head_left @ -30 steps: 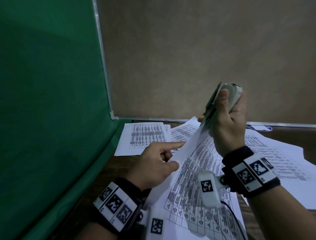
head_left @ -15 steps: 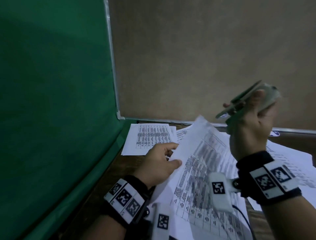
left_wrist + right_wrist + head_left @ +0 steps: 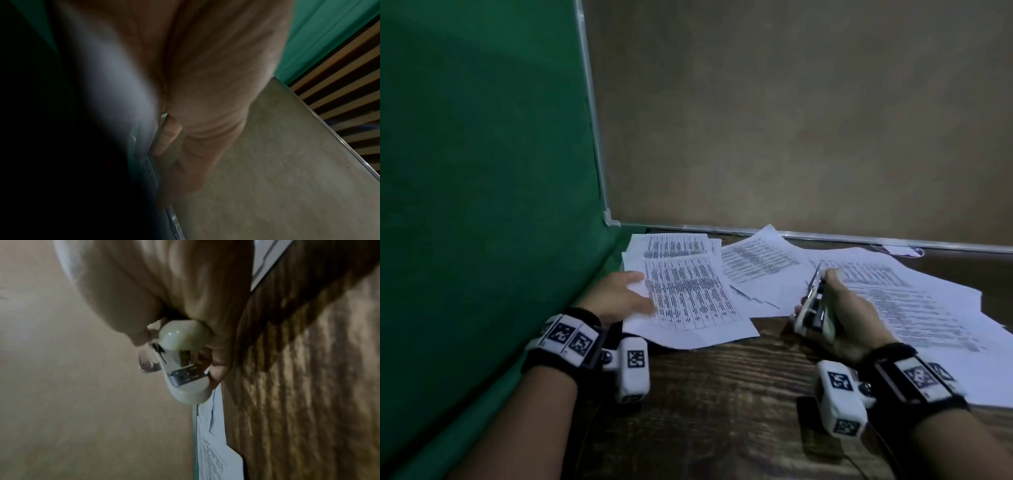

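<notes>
A set of printed table sheets (image 3: pixel 688 294) lies flat on the wooden table (image 3: pixel 722 394) at the left. My left hand (image 3: pixel 626 291) rests on its left edge, thumb and forefinger fairly straight on the paper. In the left wrist view the palm (image 3: pixel 205 81) fills the frame, with blurred white paper (image 3: pixel 115 81) against it. My right hand (image 3: pixel 822 291) grips a pale stapler (image 3: pixel 813 308) low over the table edge of the right-hand papers. The right wrist view shows the stapler (image 3: pixel 185 363) from its front end, with its mouth slightly apart and nothing in it.
More printed sheets (image 3: pixel 756 263) lie scattered at the back and in a wide pile on the right (image 3: pixel 911 301). A green cloth screen (image 3: pixel 482 171) closes the left side. A brown board (image 3: pixel 791 120) with a metal rim stands behind. Bare wood lies near me.
The sheets, held up and tilted before, now lie flat on the left pile. My right hand has come down from head height with the stapler to just above the table.
</notes>
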### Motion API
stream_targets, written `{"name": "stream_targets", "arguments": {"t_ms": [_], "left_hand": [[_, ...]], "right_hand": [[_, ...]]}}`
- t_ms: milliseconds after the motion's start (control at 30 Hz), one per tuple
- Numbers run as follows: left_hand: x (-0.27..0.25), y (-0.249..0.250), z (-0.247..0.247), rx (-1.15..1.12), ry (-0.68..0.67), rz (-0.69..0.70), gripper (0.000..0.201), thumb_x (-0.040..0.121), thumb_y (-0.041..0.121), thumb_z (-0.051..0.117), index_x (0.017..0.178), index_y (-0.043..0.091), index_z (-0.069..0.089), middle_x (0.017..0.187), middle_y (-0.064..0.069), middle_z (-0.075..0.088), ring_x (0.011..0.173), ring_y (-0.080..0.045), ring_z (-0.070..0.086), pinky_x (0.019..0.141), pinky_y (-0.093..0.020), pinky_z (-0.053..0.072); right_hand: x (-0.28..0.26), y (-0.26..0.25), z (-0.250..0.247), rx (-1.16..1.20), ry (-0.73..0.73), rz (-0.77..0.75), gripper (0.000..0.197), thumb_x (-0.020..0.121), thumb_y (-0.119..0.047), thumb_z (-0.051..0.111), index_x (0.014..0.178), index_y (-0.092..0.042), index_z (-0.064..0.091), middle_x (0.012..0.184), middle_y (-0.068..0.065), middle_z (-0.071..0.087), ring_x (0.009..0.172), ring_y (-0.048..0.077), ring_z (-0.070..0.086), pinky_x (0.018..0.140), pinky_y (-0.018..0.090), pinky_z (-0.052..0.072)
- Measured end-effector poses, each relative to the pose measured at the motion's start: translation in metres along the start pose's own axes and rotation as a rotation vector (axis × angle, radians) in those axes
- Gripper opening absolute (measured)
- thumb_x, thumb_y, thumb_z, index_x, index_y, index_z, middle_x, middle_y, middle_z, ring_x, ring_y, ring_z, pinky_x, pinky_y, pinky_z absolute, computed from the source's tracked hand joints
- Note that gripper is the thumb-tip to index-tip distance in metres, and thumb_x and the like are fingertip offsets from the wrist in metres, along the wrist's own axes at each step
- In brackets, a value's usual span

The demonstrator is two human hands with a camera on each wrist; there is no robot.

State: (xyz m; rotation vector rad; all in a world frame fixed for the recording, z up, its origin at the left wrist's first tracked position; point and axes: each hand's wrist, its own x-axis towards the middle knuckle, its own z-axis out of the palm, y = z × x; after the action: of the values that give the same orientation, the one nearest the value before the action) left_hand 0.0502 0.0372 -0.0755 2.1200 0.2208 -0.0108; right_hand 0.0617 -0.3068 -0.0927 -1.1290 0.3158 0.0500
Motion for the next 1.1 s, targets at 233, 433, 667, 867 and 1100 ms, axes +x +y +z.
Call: {"name": "stream_targets", "arguments": {"t_ms": [233,433,667,867,1100], "left_hand": [[0.023,0.013,-0.017,0.052,0.317,0.063,0.015,0.083,-0.003,0.079,0.079,0.012,0.077,0.093,-0.014,0.076,0.09,-0.028,0.072,0.079,-0.027,0.052],[0.053,0.012,-0.029,0.274,0.131,-0.031,0.066,0.084,-0.002,0.077,0.146,0.003,0.055,0.147,-0.015,0.058,0.125,-0.026,0.06,0.1,-0.028,0.043],[0.043,0.035,-0.014,0.429,0.08,0.07,0.067,0.088,0.016,0.08,0.149,0.019,0.054,0.158,-0.01,0.047,0.139,-0.029,0.051,0.109,-0.034,0.04],[0.002,0.099,0.06,0.691,-0.148,0.442,0.033,0.093,0.031,0.069,0.126,0.026,0.071,0.116,0.002,0.073,0.11,-0.017,0.067,0.089,-0.022,0.045],[-0.055,0.149,0.193,0.975,-0.652,0.789,0.063,0.103,0.051,0.052,0.157,0.022,0.039,0.158,-0.004,0.043,0.143,-0.026,0.043,0.112,-0.035,0.037]], "right_hand": [[0.005,0.0,-0.009,0.057,-0.012,0.041,0.043,0.101,-0.057,0.053,0.097,-0.014,0.06,0.081,0.009,0.061,0.071,0.025,0.064,0.062,0.043,0.062],[0.01,0.001,-0.011,0.107,-0.042,0.063,0.046,0.1,-0.059,0.054,0.107,-0.013,0.059,0.083,0.012,0.062,0.072,0.026,0.064,0.057,0.043,0.061],[0.007,-0.013,-0.018,0.286,-0.127,-0.063,0.048,0.102,-0.056,0.051,0.106,-0.009,0.057,0.084,0.008,0.059,0.082,0.025,0.064,0.062,0.038,0.061],[0.0,-0.034,-0.048,0.494,-0.109,-0.185,0.031,0.105,-0.035,0.05,0.093,-0.008,0.059,0.079,0.006,0.061,0.069,0.019,0.065,0.068,0.028,0.058],[0.003,-0.056,-0.105,0.676,0.013,-0.308,0.023,0.08,-0.029,0.07,0.087,-0.012,0.058,0.077,0.003,0.06,0.069,0.016,0.062,0.057,0.022,0.055]]}}
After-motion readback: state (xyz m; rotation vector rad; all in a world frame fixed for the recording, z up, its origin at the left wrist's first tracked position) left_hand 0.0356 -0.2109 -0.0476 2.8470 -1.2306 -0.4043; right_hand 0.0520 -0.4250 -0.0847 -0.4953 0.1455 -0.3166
